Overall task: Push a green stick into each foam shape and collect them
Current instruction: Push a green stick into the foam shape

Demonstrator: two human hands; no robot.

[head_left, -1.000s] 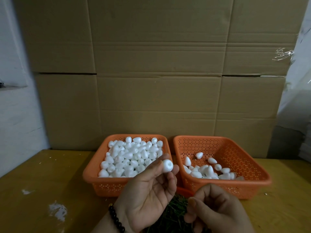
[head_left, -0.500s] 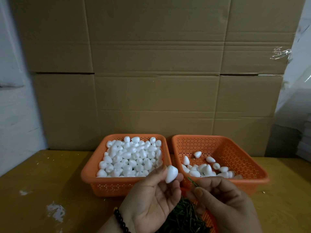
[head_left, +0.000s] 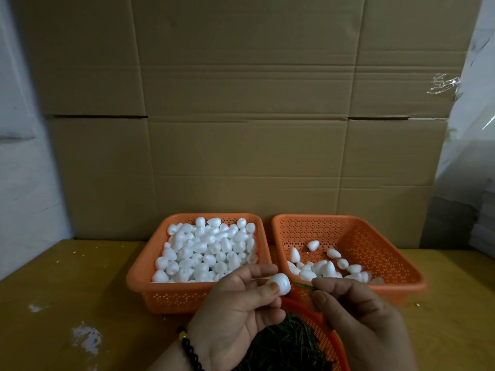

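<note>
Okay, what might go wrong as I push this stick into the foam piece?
The thin green stick shows only a short tip beyond the right hand, so it could bend or miss the small white foam shape. The left hand merely pinches that shape, so a push might knock it free.

Dimly, warmly lit from above, with the foam pieces in the left basket [head_left: 207, 253] blown out to near-featureless white. Soft shadow under the cardboard wall [head_left: 241, 103] and along the yellow table [head_left: 67, 290]; a small glint on clear tape [head_left: 442, 83] upper right. Wide-angle bowing at the edges, slight softness throughout.
</note>
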